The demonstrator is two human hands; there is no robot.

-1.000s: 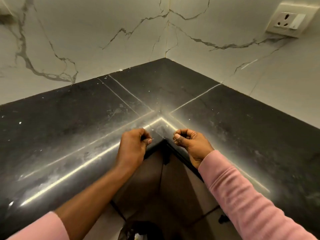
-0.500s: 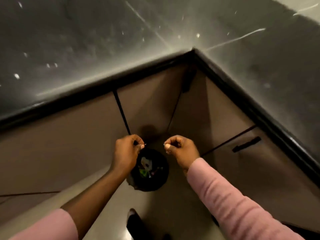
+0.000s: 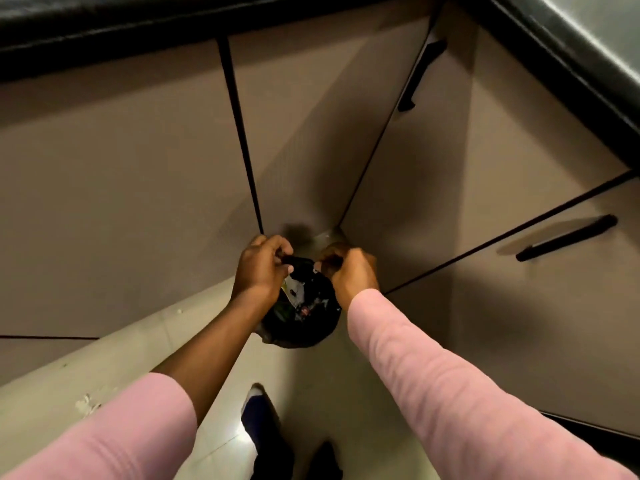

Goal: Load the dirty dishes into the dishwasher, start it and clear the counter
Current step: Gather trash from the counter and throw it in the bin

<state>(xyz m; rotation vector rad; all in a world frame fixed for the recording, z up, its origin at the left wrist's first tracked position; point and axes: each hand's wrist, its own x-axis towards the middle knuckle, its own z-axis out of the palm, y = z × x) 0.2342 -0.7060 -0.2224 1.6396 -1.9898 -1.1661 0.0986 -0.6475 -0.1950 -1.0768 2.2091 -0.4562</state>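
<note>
A small black bin lined with a black bag (image 3: 304,323) stands on the floor in the corner under the counter, with scraps and wrappers inside. My left hand (image 3: 263,268) grips the bag's upper edge on the left, fingers curled round the black plastic. On the opposite edge, my right hand (image 3: 353,271) curls its fingers at the rim; its fingertips are partly hidden. No dishes or dishwasher are in view.
Brown cabinet doors (image 3: 138,202) meet in the corner behind the bin, with black handles (image 3: 568,237) on the right side. The dark counter edge (image 3: 104,15) runs along the top. My dark shoe (image 3: 259,414) stands on the pale floor (image 3: 104,368) just behind the bin.
The view dropped from the counter top to the floor. Both hands, which were pinching something tiny, moved down to the bin and now hold its bag rim.
</note>
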